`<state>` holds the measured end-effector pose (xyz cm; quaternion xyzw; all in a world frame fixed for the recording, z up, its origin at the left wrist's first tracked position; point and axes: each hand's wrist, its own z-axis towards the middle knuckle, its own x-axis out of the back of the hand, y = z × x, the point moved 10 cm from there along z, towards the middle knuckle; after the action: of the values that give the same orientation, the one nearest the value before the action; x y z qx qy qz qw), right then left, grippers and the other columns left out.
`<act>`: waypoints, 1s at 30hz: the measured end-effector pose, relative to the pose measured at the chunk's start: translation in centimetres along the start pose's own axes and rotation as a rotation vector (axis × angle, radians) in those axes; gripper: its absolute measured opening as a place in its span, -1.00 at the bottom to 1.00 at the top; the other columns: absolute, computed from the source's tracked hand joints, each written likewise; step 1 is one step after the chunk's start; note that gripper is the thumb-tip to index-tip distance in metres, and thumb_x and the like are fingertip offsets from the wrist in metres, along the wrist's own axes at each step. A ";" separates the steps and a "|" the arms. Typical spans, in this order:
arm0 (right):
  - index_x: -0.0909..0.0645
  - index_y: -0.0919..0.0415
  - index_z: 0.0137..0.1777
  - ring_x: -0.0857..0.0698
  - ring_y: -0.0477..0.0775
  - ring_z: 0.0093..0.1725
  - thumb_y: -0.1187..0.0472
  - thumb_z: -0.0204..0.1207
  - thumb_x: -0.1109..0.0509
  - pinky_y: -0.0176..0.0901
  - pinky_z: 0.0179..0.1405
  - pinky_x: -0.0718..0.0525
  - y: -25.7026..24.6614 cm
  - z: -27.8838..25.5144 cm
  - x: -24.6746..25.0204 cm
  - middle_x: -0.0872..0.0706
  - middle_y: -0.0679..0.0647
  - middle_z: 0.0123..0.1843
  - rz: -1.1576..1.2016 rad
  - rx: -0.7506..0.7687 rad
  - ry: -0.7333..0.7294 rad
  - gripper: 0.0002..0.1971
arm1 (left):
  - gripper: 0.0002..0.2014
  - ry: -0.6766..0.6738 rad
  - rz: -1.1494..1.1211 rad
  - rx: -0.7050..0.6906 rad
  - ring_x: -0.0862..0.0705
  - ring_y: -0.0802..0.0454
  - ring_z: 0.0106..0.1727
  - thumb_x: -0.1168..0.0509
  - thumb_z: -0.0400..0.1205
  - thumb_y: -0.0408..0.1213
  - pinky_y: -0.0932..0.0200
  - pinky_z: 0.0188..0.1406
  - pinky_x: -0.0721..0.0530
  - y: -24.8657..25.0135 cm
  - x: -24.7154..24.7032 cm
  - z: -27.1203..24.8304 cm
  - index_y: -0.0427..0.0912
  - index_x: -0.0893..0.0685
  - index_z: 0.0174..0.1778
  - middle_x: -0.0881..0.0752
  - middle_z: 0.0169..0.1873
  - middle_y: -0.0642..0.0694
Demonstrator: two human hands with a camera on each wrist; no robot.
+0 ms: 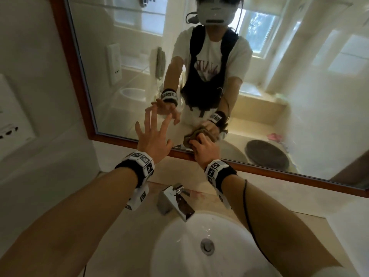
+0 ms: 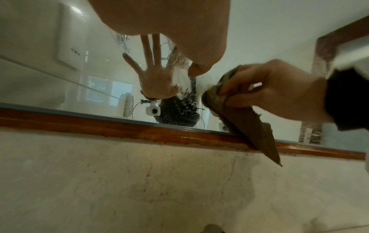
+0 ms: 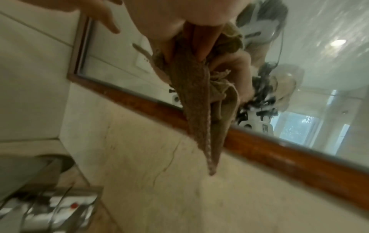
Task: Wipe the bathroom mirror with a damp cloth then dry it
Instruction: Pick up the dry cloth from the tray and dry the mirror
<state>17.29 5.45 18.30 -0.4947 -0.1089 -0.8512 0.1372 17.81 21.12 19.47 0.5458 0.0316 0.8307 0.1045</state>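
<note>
The mirror (image 1: 139, 56) has a wooden frame (image 1: 279, 172) and hangs above the basin. My left hand (image 1: 154, 132) is open with its fingers spread, its fingertips at or very near the glass by the lower edge; I cannot tell if they touch. My right hand (image 1: 203, 150) grips a bunched brown cloth (image 1: 189, 138) against the bottom of the glass. In the left wrist view the cloth (image 2: 249, 129) hangs down over the frame (image 2: 119, 127) from my right hand (image 2: 269, 88). The right wrist view shows the cloth (image 3: 195, 94) trailing from my curled fingers.
A white basin (image 1: 179, 246) with a chrome tap (image 1: 175, 200) sits directly below my arms in a beige stone counter (image 1: 299, 206). A white wall unit (image 1: 12, 120) is mounted to the left of the mirror. The glass reflects me and the bathroom behind me.
</note>
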 end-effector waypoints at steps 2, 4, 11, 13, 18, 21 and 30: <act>-0.69 0.03 0.23 -0.59 0.23 0.14 0.20 0.49 -0.41 0.04 -0.20 -0.70 -0.4 -1.2 -2.5 -0.56 0.13 0.18 -0.033 -0.025 -0.154 -0.69 | -0.12 -0.005 -0.003 -0.007 0.28 -0.29 0.71 -0.29 0.59 0.04 -0.52 0.57 -0.01 -0.3 0.0 -0.1 0.13 0.16 0.70 0.30 0.69 -0.30; -0.60 -0.04 0.36 -0.51 0.17 0.26 0.17 0.55 -0.35 0.03 -0.03 -0.69 -0.5 -2.3 -3.8 -0.50 0.09 0.29 -0.032 -0.060 -0.237 -0.63 | -0.12 -0.008 -0.007 -0.011 0.28 -0.29 0.71 -0.29 0.59 0.03 -0.53 0.57 -0.02 -0.6 -0.2 -0.2 0.13 0.14 0.70 0.30 0.69 -0.30; -0.47 -0.03 0.49 -0.38 0.15 0.39 0.20 0.54 -0.33 0.02 0.21 -0.59 -1.0 -2.5 -4.1 -0.38 0.08 0.41 0.004 -0.104 -0.300 -0.51 | -0.13 -0.008 -0.043 -0.016 0.27 -0.29 0.71 -0.31 0.58 0.02 -0.54 0.56 -0.02 0.4 -0.8 -0.3 0.12 0.11 0.70 0.32 0.69 -0.29; -0.44 0.03 0.52 -0.36 0.17 0.40 0.24 0.52 -0.32 -0.01 0.33 -0.49 -2.5 -2.2 -4.8 -0.35 0.09 0.44 0.033 -0.058 -0.312 -0.47 | -0.14 0.009 -0.031 -0.014 0.27 -0.28 0.71 -0.31 0.58 0.01 -0.54 0.55 -0.03 0.3 -0.5 -0.5 0.12 0.11 0.69 0.32 0.69 -0.29; -0.29 0.02 0.61 -0.31 0.21 0.41 0.23 0.56 -0.23 0.04 0.42 -0.37 -5.8 -0.7 -6.9 -0.29 0.08 0.50 0.021 0.060 -0.375 -0.41 | -0.12 -0.016 0.030 0.104 0.28 -0.29 0.71 -0.34 0.57 -0.03 -0.56 0.55 -0.03 -4.8 -0.8 -1.5 0.11 0.08 0.70 0.35 0.69 -0.25; -0.28 -0.01 0.61 -0.31 0.22 0.41 0.20 0.61 -0.18 0.06 0.42 -0.34 -6.5 -0.2 -7.5 -0.29 0.06 0.50 0.008 0.079 -0.383 -0.45 | -0.12 -0.029 0.028 0.148 0.29 -0.27 0.71 -0.31 0.56 -0.05 -0.59 0.54 0.03 -7.2 -0.8 -2.0 0.13 0.08 0.71 0.40 0.68 -0.20; -0.35 -0.04 0.56 -0.38 0.21 0.42 -0.13 0.70 -0.03 0.09 0.37 -0.38 -2.7 -2.9 -6.4 -0.36 0.10 0.49 -0.002 -0.005 -0.312 -0.53 | -0.13 -0.068 0.018 0.098 0.36 -0.27 0.70 -0.28 0.59 -0.03 -0.56 0.56 0.06 -2.6 -1.1 -2.0 0.12 0.11 0.72 0.45 0.66 -0.22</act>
<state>17.06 7.89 11.15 -0.6213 -0.1273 -0.7644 0.1163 16.75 23.51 17.22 0.5783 0.0638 0.8102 0.0714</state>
